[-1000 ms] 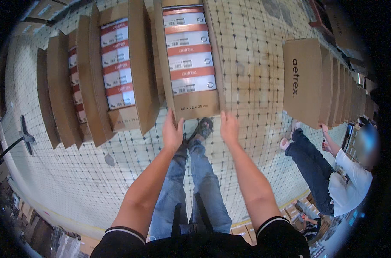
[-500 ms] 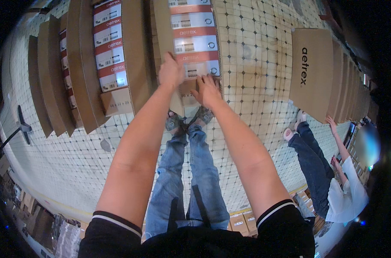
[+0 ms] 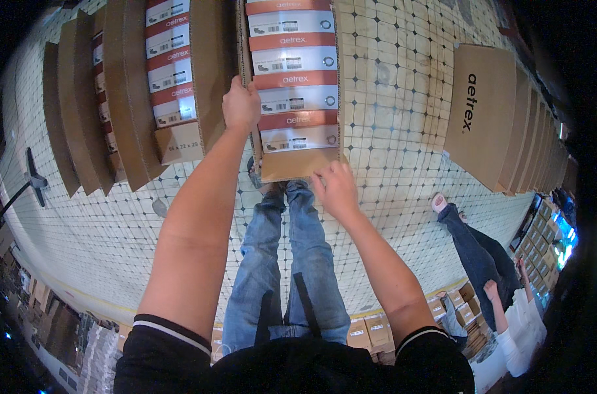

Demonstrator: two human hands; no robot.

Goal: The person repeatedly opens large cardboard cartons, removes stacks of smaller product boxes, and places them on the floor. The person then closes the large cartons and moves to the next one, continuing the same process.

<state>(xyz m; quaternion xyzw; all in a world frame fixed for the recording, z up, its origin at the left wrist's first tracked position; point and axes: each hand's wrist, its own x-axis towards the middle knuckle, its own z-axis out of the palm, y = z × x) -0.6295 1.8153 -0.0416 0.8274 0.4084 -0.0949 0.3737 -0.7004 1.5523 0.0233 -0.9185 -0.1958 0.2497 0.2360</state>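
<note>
My left hand (image 3: 241,105) grips the left side wall of the open cardboard carton (image 3: 297,164), fingers curled together over its edge about halfway up the side. My right hand (image 3: 336,190) sits at the carton's near right corner, fingers bent against the lower flap; whether they hook under the bottom edge I cannot tell. The carton stands on the tiled floor (image 3: 390,98) straight ahead of my feet, and inside it a stack of white-and-red shoe boxes (image 3: 292,72) shows, label ends facing up.

Tight on my left, another carton of the same kind (image 3: 180,141) stands just beside the one I hold, its wall nearly touching where my left knuckles wrap; there is barely a gap between the two. Further left, flat cardboard panels (image 3: 75,111) lean in a row. To my right the floor lies bare for a good stretch until a closed brown carton (image 3: 482,118) heading a long row of others. Down at the lower right another person (image 3: 502,289) in jeans and a white top stands well apart from my arms. Small boxes (image 3: 371,328) line the floor's near edge behind my legs (image 3: 279,262).
</note>
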